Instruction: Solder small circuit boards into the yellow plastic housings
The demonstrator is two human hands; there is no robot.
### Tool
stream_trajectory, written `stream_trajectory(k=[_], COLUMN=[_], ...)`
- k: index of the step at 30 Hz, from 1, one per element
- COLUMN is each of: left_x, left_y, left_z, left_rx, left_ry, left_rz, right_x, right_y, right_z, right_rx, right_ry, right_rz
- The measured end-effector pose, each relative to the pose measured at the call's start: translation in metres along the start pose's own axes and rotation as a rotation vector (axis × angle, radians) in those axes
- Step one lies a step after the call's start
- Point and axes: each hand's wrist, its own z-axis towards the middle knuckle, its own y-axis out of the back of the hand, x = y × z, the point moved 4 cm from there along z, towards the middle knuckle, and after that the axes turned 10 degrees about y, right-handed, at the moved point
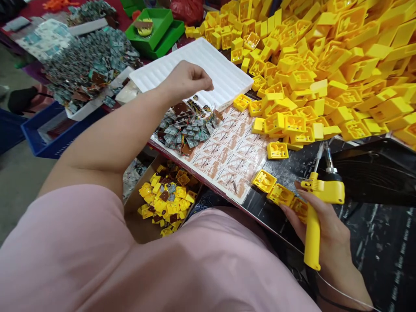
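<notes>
My left hand (190,80) is raised over the white foam tray (182,60), its fingers curled and pressed together; what they hold, if anything, is hidden. My right hand (328,229) is closed on a yellow soldering gun (312,234) with a metal tip, which points away from me. Its thumb and index finger also touch the end of a short row of open yellow housings (280,194) on the black tabletop. Small circuit boards with wires (188,130) lie in a pile just below my left hand.
A large heap of yellow housings (302,78) covers the far right. Green trays (156,30) and a big pile of boards (87,65) stand at the upper left. Below the table edge is a box of yellow parts (139,221). A patterned sheet (227,156) lies mid-table.
</notes>
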Motion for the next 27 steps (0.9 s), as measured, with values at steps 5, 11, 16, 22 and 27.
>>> stream_trajectory(k=[5,11,16,22,27], left_x=[-0.037,-0.048,-0.028,-0.071,-0.098], left_y=[-0.050,-0.060,0.011,0.004,-0.052], left_z=[-0.006,-0.007,-0.008,-0.033,-0.062], left_rx=[0.172,0.101,-0.036,0.201,0.241], left_ry=[-0.088,-0.074,0.167,0.089,-0.039], left_rz=[0.360,0.483,-0.206,-0.418,-0.440], right_x=[0.009,0.017,0.014,0.019,0.027], right_y=[-0.007,-0.010,-0.018,-0.032,-0.031], right_z=[0.014,0.017,0.020,0.040,0.042], right_rx=[-0.003,0.020,0.036,0.097,0.117], right_ry=[0.025,0.061,0.061,0.097,0.105], right_rz=[-0.019,-0.064,-0.029,-0.034,-0.013])
